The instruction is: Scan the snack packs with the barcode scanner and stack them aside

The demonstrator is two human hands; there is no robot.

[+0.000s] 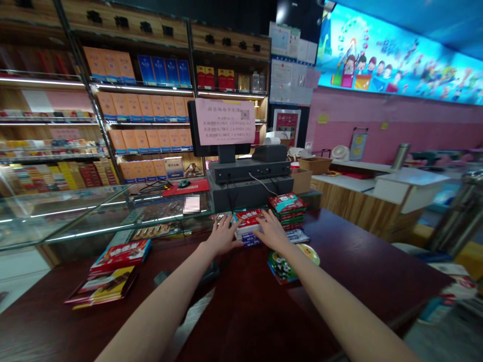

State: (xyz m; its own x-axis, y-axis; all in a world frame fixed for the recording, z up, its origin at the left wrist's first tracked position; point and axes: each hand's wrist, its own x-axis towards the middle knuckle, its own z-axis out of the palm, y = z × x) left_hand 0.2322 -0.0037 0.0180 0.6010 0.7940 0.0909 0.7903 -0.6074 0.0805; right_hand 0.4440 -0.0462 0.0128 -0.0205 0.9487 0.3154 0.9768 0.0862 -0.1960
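A red snack packet with white lettering lies on top of a small pile with blue-and-white packs below it. My left hand grips the left edge of the red packet, fingers forward and thumb toward the near side. At its right edge my right hand holds it too, fingertips on the wrapper. Just right of that hand stands a stack of red and green packets. A green panda-print package lies partly under my right forearm, and a blue-silver packet is behind it.
Red packets and yellow chocolate-pictured packets lie on the counter's left. Behind the pile stand a grey cash drawer and a monitor with a pink sign. A glass display case borders the left; boxed shelves line the back.
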